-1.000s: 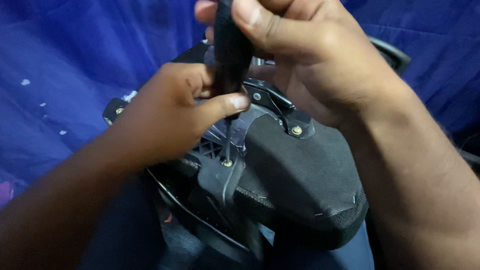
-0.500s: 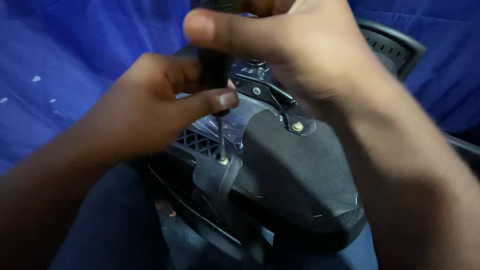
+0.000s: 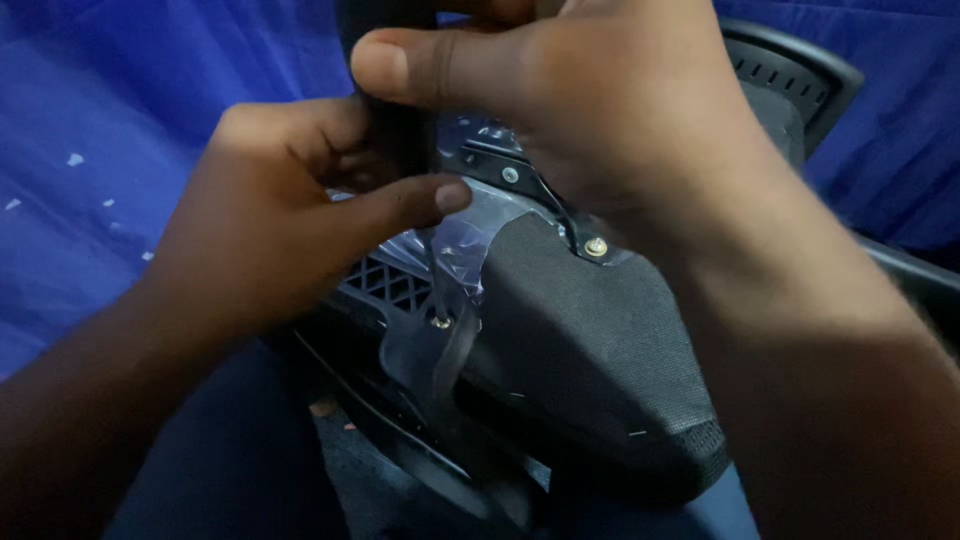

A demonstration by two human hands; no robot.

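My right hand [image 3: 600, 130] grips the black handle of a screwdriver [image 3: 395, 130] from above, thumb across it. My left hand [image 3: 270, 230] wraps around the lower part of the same handle, thumb pressed near the shaft. The thin shaft runs down to a brass screw [image 3: 441, 322] in a black plastic bracket. The bracket belongs to a black chair part with a fabric-covered pad [image 3: 590, 350], partly wrapped in clear plastic film [image 3: 470, 235]. A second brass screw [image 3: 597, 246] sits on the pad's upper edge.
A blue cloth [image 3: 120, 120] lies behind and to the left. A black slotted plastic chair piece [image 3: 790, 70] shows at the upper right. Dark trousers [image 3: 230, 470] fill the bottom left.
Both hands have come closer and higher in view. The screwdriver tip stays on the same brass screw, and my right hand has shifted its hold around the handle.
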